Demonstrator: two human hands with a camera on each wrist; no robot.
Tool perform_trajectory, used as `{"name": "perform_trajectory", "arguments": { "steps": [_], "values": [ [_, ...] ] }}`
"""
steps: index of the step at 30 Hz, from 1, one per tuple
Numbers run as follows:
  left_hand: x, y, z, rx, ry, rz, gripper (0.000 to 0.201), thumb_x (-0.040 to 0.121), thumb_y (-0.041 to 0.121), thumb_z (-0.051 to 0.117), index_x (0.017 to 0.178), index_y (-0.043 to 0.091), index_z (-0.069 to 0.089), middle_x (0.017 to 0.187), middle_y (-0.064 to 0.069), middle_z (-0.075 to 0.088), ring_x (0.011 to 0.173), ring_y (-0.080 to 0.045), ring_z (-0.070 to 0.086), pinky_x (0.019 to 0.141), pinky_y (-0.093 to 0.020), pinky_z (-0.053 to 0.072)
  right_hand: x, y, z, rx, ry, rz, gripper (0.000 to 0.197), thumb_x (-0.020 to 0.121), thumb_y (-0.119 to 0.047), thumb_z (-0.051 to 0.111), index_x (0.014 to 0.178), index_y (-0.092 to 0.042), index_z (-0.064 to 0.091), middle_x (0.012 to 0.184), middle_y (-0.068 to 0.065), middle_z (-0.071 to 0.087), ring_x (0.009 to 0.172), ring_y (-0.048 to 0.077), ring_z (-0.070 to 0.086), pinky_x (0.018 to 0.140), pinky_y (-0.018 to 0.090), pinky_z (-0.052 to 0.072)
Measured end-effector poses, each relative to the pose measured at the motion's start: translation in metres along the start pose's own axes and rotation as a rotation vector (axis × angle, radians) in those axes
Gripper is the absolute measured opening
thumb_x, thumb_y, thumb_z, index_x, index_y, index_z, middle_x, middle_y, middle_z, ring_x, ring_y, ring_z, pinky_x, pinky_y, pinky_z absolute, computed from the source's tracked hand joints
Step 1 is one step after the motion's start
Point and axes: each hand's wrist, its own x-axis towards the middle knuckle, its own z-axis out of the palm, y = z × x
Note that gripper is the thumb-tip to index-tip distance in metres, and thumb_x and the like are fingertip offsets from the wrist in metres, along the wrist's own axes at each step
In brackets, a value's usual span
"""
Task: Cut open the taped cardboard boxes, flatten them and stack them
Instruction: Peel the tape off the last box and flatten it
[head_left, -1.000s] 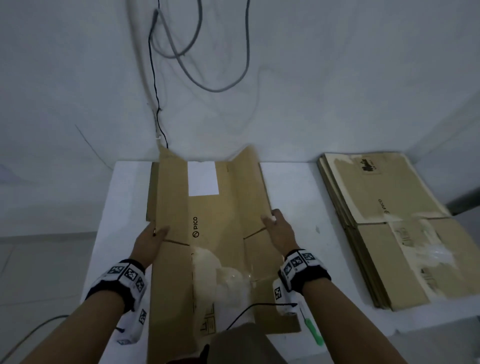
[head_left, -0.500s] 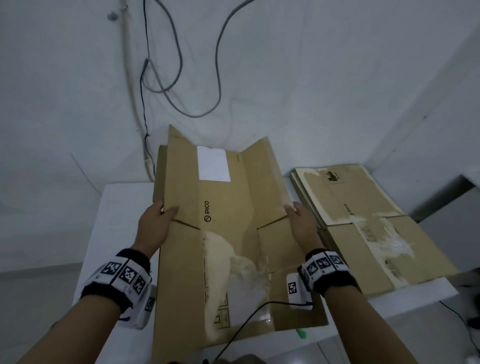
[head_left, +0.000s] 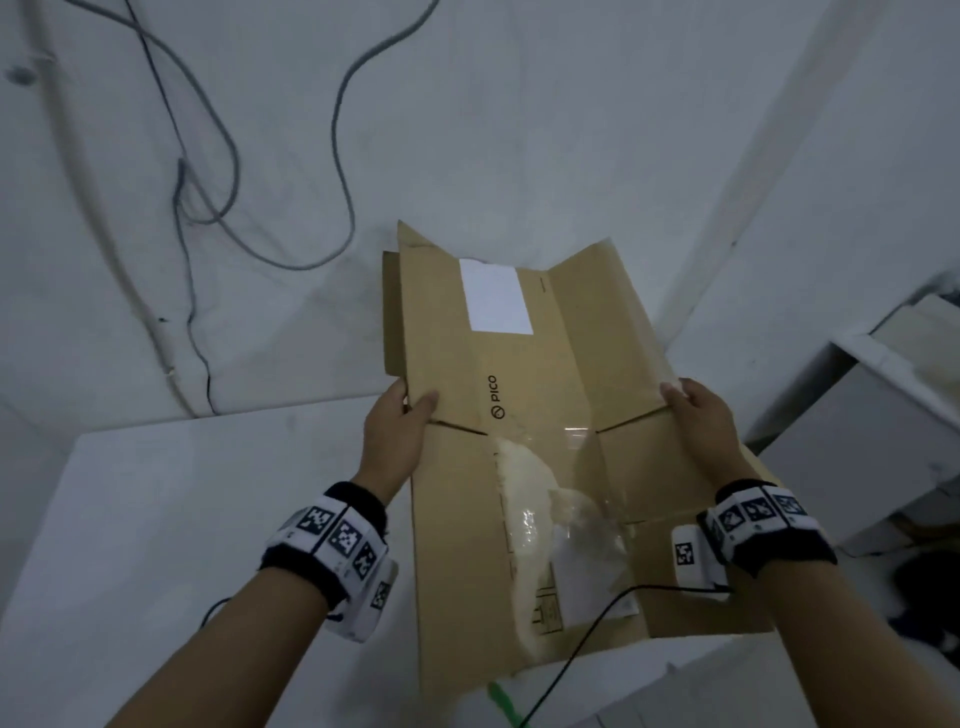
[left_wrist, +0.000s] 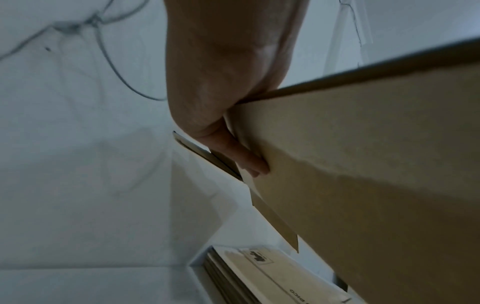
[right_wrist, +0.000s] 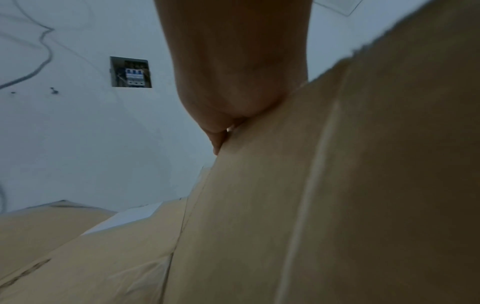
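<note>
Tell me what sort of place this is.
Probably a bare workroom or unfinished utility space: loose cables hang down a plain white wall, an open breaker box sits in it, and flattened cardboard is stacked on a white table.

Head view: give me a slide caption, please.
Both hands, left and right, hold a flattened cardboard box by its side edges above the white table.

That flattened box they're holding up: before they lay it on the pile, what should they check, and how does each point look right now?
1. Left hand grips the flattened box edge: ok.
2. Right hand grips the opposite edge: ok.
3. Box fully flat: not ok, far flaps angle up.
4. Loose tape hanging from the torn patch, may snag: not ok.
5. Stack of flattened boxes lies flat: ok in the left wrist view.
6. Box lined up over the stack: cannot tell.
</note>
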Motion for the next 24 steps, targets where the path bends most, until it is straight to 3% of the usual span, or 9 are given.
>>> {"name": "perform_trajectory", "arguments": {
  "steps": [3,8,12,16,20,24],
  "values": [
    [0.003,-0.011,0.057,-0.031,0.023,-0.037,0.017,0.097,0.022,0.055,0.112,0.021,0.064,0.106,0.006,0.068,0.099,-0.013,0.064,0.09,-0.031,0.051,0.038,0.033,-0.03,-0.043,-0.039,0.015,0.024,0.102,-0.029,0.049,0.096,-0.012,0.064,0.091,0.01,0.064,0.083,0.026,0.057,0.065,0.03,0.038],
    [0.008,-0.024,0.151,-0.073,0.059,-0.082,0.008,0.097,0.024,0.056,0.095,0.029,0.062,0.104,0.001,0.069,0.098,-0.018,0.064,0.095,-0.043,0.05,0.098,0.086,-0.079,-0.133,-0.093,-0.012,0.024,0.102,-0.028,0.048,0.094,-0.011,0.063,0.09,0.01,0.062,0.083,0.027,0.055,0.067,0.033,0.036],
    [0.019,-0.02,0.218,-0.11,0.083,-0.096,0.009,0.097,0.023,0.056,0.1,0.027,0.062,0.105,0.004,0.068,0.1,-0.017,0.064,0.097,-0.041,0.049,0.146,0.119,-0.119,-0.161,-0.108,-0.041,0.025,0.102,-0.027,0.049,0.091,-0.01,0.062,0.088,0.011,0.061,0.082,0.028,0.055,0.063,0.032,0.036],
    [0.028,-0.019,0.27,-0.137,0.109,-0.112,0.01,0.097,0.023,0.056,0.103,0.024,0.063,0.105,0.005,0.068,0.101,-0.016,0.064,0.096,-0.039,0.05,0.187,0.146,-0.146,-0.178,-0.127,-0.041,0.023,0.102,-0.028,0.048,0.097,-0.01,0.063,0.092,0.011,0.061,0.085,0.027,0.054,0.072,0.032,0.033],
    [0.036,-0.036,0.302,-0.128,0.116,-0.179,0.016,0.098,0.023,0.055,0.111,0.023,0.062,0.107,0.007,0.068,0.103,-0.016,0.064,0.094,-0.034,0.05,0.213,0.181,-0.146,-0.175,-0.178,-0.001,0.026,0.103,-0.026,0.046,0.101,-0.005,0.063,0.094,0.012,0.059,0.086,0.026,0.052,0.075,0.032,0.033],
    [0.043,-0.072,0.31,-0.059,0.09,-0.304,0.024,0.098,0.026,0.055,0.119,0.016,0.061,0.114,-0.001,0.067,0.105,-0.021,0.063,0.098,-0.041,0.049,0.221,0.227,-0.115,-0.192,-0.271,0.075,0.03,0.104,-0.025,0.047,0.103,0.0,0.063,0.097,0.016,0.06,0.089,0.029,0.054,0.076,0.033,0.033]
  ]
}}
